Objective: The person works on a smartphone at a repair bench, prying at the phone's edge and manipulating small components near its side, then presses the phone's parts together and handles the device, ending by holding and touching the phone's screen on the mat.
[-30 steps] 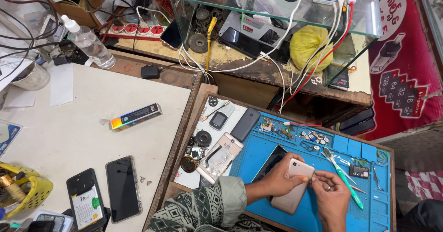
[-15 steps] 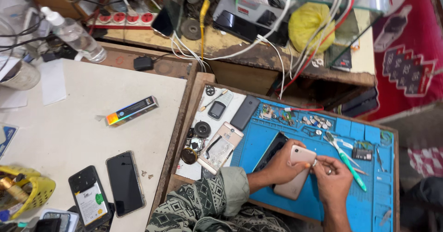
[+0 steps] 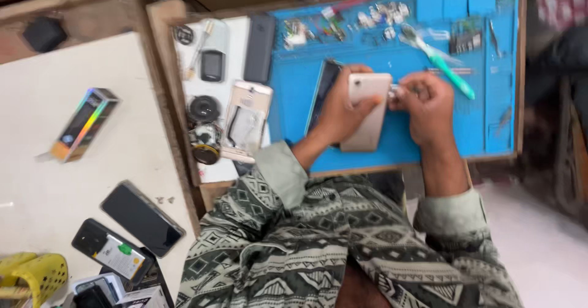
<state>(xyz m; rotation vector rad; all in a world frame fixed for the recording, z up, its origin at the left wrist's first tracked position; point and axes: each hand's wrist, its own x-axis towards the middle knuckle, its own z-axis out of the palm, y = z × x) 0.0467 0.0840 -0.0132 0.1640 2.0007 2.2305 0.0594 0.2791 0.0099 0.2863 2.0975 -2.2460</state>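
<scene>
Head view: left hand (image 3: 340,111) wraps the pale gold phone (image 3: 367,109), fingers (image 3: 361,103) curled over its back, thumb side hidden; phone lies tilted on the blue work mat (image 3: 294,130). Right hand (image 3: 427,103) sits just right of the phone's top edge, fingers pinched shut on something small and metallic, too blurred to tell what. A dark phone (image 3: 323,90) lies under the left fingers, touching the mat. Green-handled tool (image 3: 450,69) just above the right knuckles. Small parts (image 3: 367,21) scattered well above both hands. Opened phone shell (image 3: 246,115) left of the left wrist, off the mat.
</scene>
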